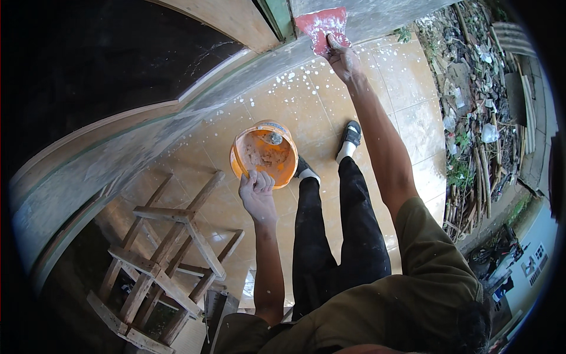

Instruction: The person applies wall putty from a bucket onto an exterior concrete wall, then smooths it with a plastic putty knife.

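Note:
My right hand (343,59) reaches far forward, its fingers closed on a red putty scraper (323,25) smeared with white paste. The scraper's wide blade lies at the grey wall (377,15), close to the green frame edge; whether it touches cannot be made out. Lower and to the left, my left hand (258,192) is closed on the rim or handle of an orange bucket (236,154). Inside the bucket, pinkish-white residue coats the walls, and a greyish lump (273,138) shows near its far side. The fingertips of my left hand are partly hidden.
A wooden trestle (171,248) stands at the lower left. White splatters dot the tan tiled floor (306,100) along the wall. A dark window pane (118,59) fills the upper left. Past the tile edge on the right lie sticks and litter (480,141).

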### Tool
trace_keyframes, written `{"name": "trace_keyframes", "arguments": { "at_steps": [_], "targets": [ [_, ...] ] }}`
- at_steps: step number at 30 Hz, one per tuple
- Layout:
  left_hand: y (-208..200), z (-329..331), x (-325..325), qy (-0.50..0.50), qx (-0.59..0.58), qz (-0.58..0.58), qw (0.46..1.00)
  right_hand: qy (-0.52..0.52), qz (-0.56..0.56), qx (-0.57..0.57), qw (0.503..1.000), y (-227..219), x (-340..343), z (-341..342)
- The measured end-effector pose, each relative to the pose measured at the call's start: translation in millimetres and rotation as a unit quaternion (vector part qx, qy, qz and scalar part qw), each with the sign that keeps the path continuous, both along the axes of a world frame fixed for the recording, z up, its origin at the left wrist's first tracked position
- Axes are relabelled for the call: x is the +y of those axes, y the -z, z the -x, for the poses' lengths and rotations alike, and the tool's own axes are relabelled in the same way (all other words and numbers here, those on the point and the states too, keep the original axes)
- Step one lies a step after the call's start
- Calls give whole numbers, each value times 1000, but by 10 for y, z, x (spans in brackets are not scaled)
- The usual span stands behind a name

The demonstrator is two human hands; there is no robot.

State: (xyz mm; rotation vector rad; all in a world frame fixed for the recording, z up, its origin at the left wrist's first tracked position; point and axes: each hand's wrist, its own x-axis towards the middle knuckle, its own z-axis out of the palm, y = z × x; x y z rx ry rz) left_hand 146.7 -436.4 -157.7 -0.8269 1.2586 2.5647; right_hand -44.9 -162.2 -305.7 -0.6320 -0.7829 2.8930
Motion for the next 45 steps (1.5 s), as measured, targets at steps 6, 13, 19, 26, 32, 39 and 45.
{"name": "trace_keyframes", "arguments": {
  "at_steps": [6, 13, 19, 26, 32, 39, 45],
  "targets": [
    [52, -91, -22, 14, 3, 10, 1000, 80, -129, -288, 946, 780, -125, -32],
    [-47, -68, 77, -2, -28, 7, 1000, 9, -123, -234, 964, 545, -25, 275],
    [-206, -80, 98, 31, 2, -13, 999, 6, 10, -129, 992, -253, 103, 372],
    [-746, -61, 62, 58, 20, -1, 998, 24, 25, -34, 999, -1512, 308, -871],
    [-1142, -226, -160, 143, 74, 35, 986, -3, -22, -107, 994, -2334, -131, -1919],
    [-1603, -604, -462, 168, 109, 115, 973, 17, 39, -149, 988, -2962, -719, -2759],
    [-1729, -887, -600, 72, 65, 130, 987, 38, 42, -156, 986, -3209, -1043, -3093]
  ]
}}
